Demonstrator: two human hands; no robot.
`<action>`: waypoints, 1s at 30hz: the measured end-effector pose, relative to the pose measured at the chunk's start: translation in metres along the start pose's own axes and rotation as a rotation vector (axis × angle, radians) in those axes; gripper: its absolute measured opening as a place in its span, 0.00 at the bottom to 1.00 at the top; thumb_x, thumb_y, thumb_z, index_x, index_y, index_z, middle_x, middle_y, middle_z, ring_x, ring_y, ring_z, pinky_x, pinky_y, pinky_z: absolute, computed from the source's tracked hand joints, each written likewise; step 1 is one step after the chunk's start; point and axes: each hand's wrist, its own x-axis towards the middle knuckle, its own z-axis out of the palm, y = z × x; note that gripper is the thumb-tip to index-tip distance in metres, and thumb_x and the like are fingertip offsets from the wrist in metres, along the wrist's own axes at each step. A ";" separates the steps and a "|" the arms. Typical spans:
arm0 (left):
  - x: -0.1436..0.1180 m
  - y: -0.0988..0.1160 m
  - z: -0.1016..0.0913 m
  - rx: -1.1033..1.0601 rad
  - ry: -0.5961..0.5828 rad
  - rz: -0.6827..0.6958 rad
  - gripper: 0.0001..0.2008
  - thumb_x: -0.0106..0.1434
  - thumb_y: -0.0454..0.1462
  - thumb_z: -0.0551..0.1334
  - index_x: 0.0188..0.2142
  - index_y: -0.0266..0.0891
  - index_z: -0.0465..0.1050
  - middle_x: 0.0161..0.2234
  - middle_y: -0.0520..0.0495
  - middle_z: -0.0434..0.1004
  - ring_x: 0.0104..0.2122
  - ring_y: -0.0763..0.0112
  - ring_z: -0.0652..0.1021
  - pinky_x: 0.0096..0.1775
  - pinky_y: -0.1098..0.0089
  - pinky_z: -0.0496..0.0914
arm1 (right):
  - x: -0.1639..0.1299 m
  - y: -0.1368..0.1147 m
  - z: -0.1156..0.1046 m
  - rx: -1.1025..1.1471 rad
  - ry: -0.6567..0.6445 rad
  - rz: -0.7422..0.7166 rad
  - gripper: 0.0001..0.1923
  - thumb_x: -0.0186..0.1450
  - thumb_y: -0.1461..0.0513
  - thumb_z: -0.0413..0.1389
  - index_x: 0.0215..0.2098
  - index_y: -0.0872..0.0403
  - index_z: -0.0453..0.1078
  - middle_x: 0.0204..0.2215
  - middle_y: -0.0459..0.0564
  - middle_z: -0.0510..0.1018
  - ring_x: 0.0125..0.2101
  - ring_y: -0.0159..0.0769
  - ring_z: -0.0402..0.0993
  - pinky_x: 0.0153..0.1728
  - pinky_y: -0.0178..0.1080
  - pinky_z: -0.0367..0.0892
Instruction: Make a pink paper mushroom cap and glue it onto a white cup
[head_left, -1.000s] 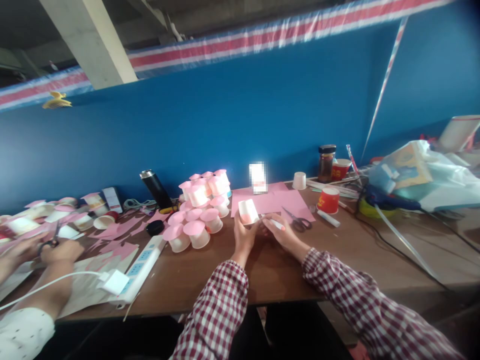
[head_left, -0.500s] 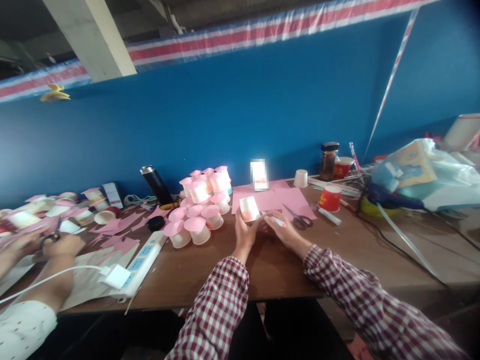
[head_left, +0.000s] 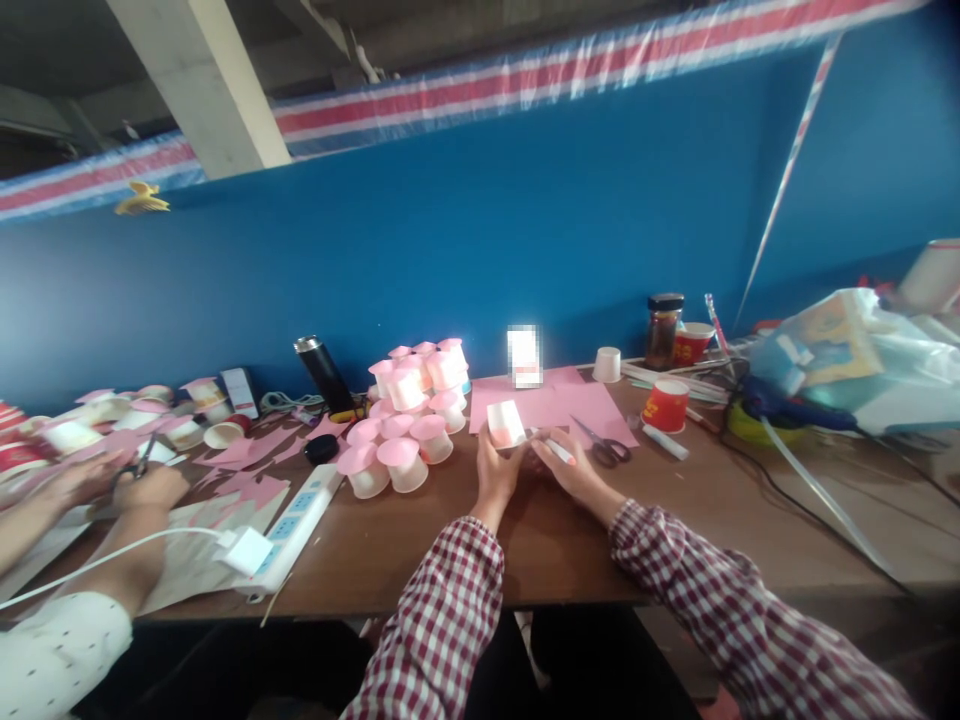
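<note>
My left hand [head_left: 498, 470] is closed around a white paper cup [head_left: 506, 424] with an orange-pink patch low on its side. Close beside it, my right hand [head_left: 574, 468] grips a white marker [head_left: 559, 450] with an orange-red end. The marker's tip sits near the cup; whether the two touch I cannot tell. Behind both hands lie sheets of pink paper [head_left: 517, 398]. Scissors [head_left: 606, 447] rest on the paper's right part, just past my right hand. To the left stand several paper cups topped with pink paper [head_left: 403, 465], grouped and partly stacked.
A red paper cup [head_left: 666, 405] and a white marker cap or tube [head_left: 666, 442] lie right. A power strip [head_left: 300, 530], a black flask [head_left: 322, 372] and paper scraps are left. A co-worker's hands [head_left: 150, 490] hold scissors at far left. A glue gun [head_left: 787, 405] lies far right.
The view has shifted slightly, so everything appears a little lower and further right. The cup in my left hand is tilted differently. Both hands keep their hold.
</note>
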 end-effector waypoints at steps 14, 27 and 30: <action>0.003 -0.003 0.000 -0.013 -0.019 0.006 0.29 0.50 0.46 0.67 0.48 0.36 0.63 0.42 0.40 0.73 0.42 0.59 0.74 0.42 0.63 0.68 | -0.001 -0.007 0.000 -0.229 0.110 -0.141 0.09 0.60 0.57 0.52 0.32 0.54 0.69 0.28 0.48 0.75 0.29 0.37 0.72 0.31 0.38 0.69; 0.002 -0.007 -0.001 -0.081 0.025 0.030 0.33 0.49 0.44 0.67 0.51 0.36 0.59 0.46 0.37 0.70 0.46 0.59 0.73 0.45 0.62 0.67 | -0.001 -0.008 -0.001 -0.425 0.110 -0.187 0.10 0.60 0.59 0.50 0.33 0.55 0.70 0.29 0.50 0.76 0.33 0.41 0.72 0.36 0.40 0.67; 0.002 -0.008 -0.001 -0.093 0.039 0.009 0.33 0.48 0.44 0.68 0.50 0.35 0.58 0.44 0.37 0.71 0.44 0.60 0.74 0.44 0.62 0.68 | -0.001 -0.005 -0.002 -0.451 0.104 -0.192 0.10 0.60 0.59 0.49 0.35 0.55 0.69 0.31 0.51 0.76 0.34 0.41 0.73 0.36 0.41 0.68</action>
